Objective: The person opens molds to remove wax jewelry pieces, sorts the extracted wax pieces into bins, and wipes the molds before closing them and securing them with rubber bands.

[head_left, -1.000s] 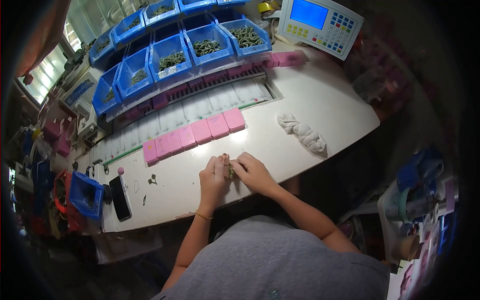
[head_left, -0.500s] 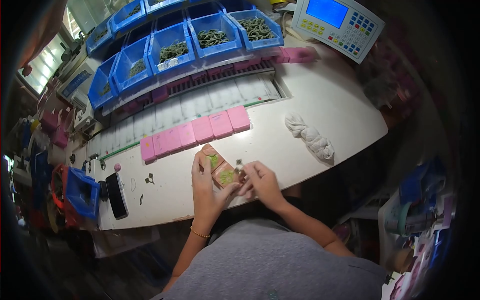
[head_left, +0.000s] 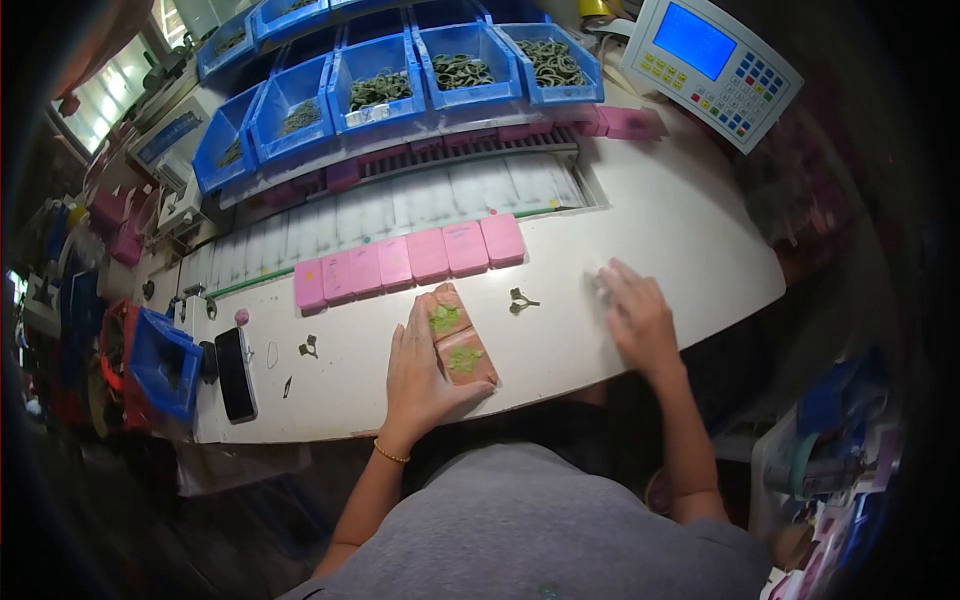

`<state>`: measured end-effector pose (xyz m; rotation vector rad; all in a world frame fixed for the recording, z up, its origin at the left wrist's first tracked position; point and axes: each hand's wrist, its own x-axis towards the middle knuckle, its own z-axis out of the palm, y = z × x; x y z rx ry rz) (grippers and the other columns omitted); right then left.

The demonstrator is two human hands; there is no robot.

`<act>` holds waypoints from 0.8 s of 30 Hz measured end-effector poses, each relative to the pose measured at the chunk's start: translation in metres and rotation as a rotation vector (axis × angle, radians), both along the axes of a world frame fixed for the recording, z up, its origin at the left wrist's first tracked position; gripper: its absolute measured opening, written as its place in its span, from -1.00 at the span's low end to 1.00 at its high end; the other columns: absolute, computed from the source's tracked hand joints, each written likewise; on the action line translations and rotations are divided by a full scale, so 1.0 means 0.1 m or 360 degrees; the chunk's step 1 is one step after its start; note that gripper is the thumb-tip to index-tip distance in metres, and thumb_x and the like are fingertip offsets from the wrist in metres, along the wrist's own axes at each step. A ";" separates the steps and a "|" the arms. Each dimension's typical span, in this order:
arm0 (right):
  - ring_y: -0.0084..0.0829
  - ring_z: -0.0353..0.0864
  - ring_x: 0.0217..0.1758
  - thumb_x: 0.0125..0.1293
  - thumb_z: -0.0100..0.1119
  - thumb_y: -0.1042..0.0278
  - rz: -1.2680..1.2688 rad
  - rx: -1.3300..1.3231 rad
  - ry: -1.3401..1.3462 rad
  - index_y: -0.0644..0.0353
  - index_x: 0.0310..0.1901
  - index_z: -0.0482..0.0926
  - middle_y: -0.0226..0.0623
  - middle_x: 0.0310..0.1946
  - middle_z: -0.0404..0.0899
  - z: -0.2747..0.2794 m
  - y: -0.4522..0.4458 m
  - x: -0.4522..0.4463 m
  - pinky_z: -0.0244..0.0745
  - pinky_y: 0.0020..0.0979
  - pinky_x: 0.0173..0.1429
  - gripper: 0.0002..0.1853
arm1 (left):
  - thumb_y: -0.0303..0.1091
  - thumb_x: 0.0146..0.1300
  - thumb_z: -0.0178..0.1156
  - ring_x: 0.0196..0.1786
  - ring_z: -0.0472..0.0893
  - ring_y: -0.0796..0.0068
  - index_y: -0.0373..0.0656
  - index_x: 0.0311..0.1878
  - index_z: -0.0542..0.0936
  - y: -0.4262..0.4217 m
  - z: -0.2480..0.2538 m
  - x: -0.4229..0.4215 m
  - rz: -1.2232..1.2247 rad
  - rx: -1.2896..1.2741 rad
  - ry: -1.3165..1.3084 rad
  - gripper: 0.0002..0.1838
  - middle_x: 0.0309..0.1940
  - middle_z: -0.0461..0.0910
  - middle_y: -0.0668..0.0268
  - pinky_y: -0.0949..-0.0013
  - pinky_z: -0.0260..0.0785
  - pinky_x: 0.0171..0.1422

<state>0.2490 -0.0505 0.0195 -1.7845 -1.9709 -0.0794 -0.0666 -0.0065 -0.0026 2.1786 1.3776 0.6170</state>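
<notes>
My left hand [head_left: 420, 385] grips an open, two-part brown mould [head_left: 470, 345] near the table's front edge, fingers along its left side and thumb at its lower edge. Light green patches show on both brown faces. Out to the right, my right hand [head_left: 642, 322] is smeared by motion. A pale blur at its fingertips looks like the knotted white cloth [head_left: 599, 285], mostly hidden by the hand. Between the hands, a small dark green branched piece [head_left: 521, 301] lies on the table.
A row of pink blocks [head_left: 410, 260] lies behind the mould. Blue bins [head_left: 375, 90] of dark green pieces stand at the back, a keypad console [head_left: 715, 65] at back right. On the left lie a phone [head_left: 235, 375] and another small green piece [head_left: 309, 346].
My right hand has left the mould and moved right, to where the white cloth lay. The dark green piece now lies on the table. My left hand stays on the mould; the view has shifted slightly.
</notes>
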 end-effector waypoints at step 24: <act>-0.04 0.40 0.30 0.19 0.26 0.47 0.0556 -0.0153 0.0385 0.10 0.48 0.33 -0.04 0.37 0.42 -0.11 -0.05 -0.86 0.27 -0.09 0.40 -0.24 | -0.21 -0.10 0.63 0.30 0.41 0.20 -0.32 0.59 -0.01 -0.11 -0.19 -0.02 0.0119 0.0020 -0.0745 0.28 0.22 0.24 0.09 0.18 0.37 0.40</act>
